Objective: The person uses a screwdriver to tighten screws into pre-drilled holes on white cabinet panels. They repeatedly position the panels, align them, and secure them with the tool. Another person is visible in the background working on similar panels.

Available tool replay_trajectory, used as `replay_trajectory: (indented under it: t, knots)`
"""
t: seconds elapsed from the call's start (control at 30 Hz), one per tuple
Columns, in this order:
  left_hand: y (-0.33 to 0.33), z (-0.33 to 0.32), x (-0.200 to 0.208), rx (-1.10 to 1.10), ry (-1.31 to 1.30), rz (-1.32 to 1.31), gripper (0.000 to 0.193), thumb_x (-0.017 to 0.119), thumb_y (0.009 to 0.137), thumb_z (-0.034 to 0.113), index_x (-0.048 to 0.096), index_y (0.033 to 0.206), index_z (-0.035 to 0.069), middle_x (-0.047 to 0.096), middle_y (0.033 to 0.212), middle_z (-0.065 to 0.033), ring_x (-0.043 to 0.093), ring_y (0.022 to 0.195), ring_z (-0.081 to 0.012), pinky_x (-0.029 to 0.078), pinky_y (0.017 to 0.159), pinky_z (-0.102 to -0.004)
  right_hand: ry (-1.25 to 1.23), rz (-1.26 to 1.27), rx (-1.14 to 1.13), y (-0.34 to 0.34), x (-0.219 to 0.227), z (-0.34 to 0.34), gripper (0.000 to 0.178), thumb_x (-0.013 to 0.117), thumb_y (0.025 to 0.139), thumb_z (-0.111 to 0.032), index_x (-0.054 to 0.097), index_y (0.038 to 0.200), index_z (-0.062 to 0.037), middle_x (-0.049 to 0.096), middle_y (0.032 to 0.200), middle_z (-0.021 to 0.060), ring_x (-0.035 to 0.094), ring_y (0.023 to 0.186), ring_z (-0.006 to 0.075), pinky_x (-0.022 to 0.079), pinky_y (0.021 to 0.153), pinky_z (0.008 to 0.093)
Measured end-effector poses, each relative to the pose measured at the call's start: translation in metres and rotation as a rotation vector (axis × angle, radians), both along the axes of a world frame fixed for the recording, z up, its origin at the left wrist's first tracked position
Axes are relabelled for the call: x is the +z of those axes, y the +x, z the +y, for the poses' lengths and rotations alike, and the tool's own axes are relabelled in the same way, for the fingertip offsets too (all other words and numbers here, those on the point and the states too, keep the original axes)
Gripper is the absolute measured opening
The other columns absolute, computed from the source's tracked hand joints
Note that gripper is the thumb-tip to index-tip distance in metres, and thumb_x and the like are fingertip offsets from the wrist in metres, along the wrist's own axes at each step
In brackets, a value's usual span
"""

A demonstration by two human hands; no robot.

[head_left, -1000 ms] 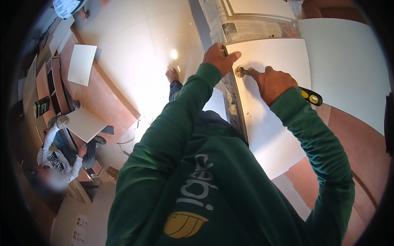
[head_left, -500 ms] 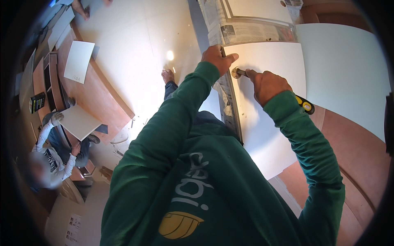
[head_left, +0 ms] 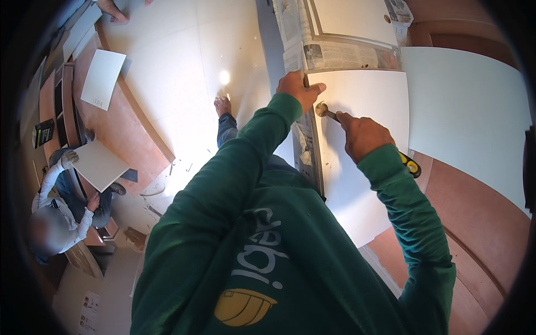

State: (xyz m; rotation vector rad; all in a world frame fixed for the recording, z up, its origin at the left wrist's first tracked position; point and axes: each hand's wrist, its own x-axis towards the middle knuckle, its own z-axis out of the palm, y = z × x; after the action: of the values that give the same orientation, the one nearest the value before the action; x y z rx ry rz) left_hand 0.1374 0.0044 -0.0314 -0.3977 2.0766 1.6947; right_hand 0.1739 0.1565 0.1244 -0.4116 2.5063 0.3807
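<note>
A white panel (head_left: 357, 184) lies in front of me with a small round recess (head_left: 321, 109) near its left edge. My right hand (head_left: 365, 137) is closed around a hand tool (head_left: 412, 165) with a metal shank and a black-and-yellow handle. The tool's metal end is at the recess; its exact shape is hard to make out. My left hand (head_left: 298, 89) grips the panel's left edge near the far corner, thumb lying over the top face and the other fingers partly hidden.
Newspaper (head_left: 357, 54) covers the surface beyond the panel, under another white board (head_left: 357, 19). A large pale board (head_left: 466, 106) lies to the right. On the left, a person (head_left: 72, 190) holds a white panel (head_left: 101, 166) beside brown wooden furniture (head_left: 125, 123). A bare foot (head_left: 222, 105) rests on the floor.
The view has shifted slightly, so the panel and hands appear a little lower. Both hands keep their holds, and the tool's end stays at the recess.
</note>
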Motion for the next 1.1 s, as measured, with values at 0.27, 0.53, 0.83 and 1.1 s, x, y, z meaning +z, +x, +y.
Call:
replay_trajectory:
  t: [0.27, 0.53, 0.83, 1.1]
  knots:
    - [0.003, -0.004, -0.007, 0.008, 0.02, 0.048, 0.049, 0.081, 0.086, 0.036, 0.071, 0.112, -0.004, 0.075, 0.104, -0.0251, 0.074, 0.101, -0.0375, 0.057, 0.091, -0.0447, 0.125, 0.064, 0.147, 0.003, -0.002, -0.005, 0.032, 0.052, 0.103, -0.019, 0.067, 0.131, -0.0227, 0.071, 0.082, 0.0119, 0.075, 0.075, 0.0333, 0.061, 0.067, 0.0448]
    - [0.002, -0.003, 0.005, -0.016, -0.005, 0.028, 0.049, 0.081, 0.086, 0.037, 0.071, 0.109, -0.005, 0.075, 0.101, -0.0249, 0.074, 0.098, -0.0378, 0.057, 0.09, -0.0449, 0.206, -0.031, 0.151, -0.015, 0.002, -0.011, 0.035, 0.051, 0.104, -0.019, 0.068, 0.134, -0.0266, 0.073, 0.083, 0.0125, 0.074, 0.074, 0.0336, 0.061, 0.067, 0.0457]
    - [0.0, -0.004, 0.001, -0.004, 0.009, -0.018, 0.049, 0.082, 0.085, 0.038, 0.072, 0.105, -0.005, 0.075, 0.098, -0.0241, 0.073, 0.095, -0.039, 0.057, 0.088, -0.0456, 0.259, -0.062, 0.063, -0.015, 0.004, -0.032, 0.035, 0.044, 0.109, -0.031, 0.073, 0.102, -0.0133, 0.075, 0.088, 0.0111, 0.076, 0.083, 0.0332, 0.062, 0.072, 0.0438]
    - [-0.001, 0.001, -0.013, 0.029, -0.044, 0.104, 0.051, 0.081, 0.085, 0.042, 0.072, 0.107, -0.004, 0.073, 0.085, -0.0195, 0.071, 0.08, -0.0314, 0.056, 0.077, -0.0421, 0.268, -0.093, 0.039, -0.012, 0.003, -0.04, 0.029, 0.045, 0.107, -0.028, 0.07, 0.113, -0.013, 0.076, 0.091, 0.0134, 0.076, 0.086, 0.035, 0.062, 0.075, 0.0464]
